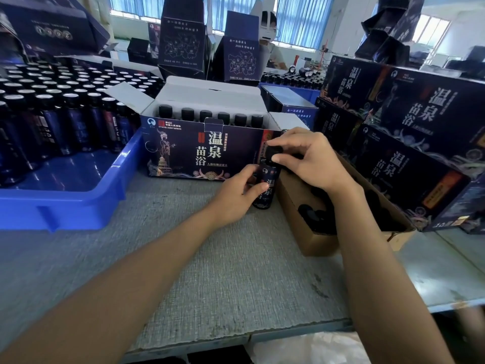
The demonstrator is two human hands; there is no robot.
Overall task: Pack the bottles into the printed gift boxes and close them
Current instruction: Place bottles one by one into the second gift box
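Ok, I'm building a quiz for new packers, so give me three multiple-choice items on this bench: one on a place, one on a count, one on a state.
1. Where is the blue tray relative to the open box? A. left of it B. right of it C. on top of it
2. How many caps show in that box? A. three B. six C. ten
3. What is the right hand doing? A. hanging idle B. pinching the top of the bottle that the left hand holds C. folding a flap

Answers: 1 A, the tray sits on the box's left side. 2 B, six black caps stand in one row. 3 B, its fingers curl on the bottle's top while the left hand grips the body.
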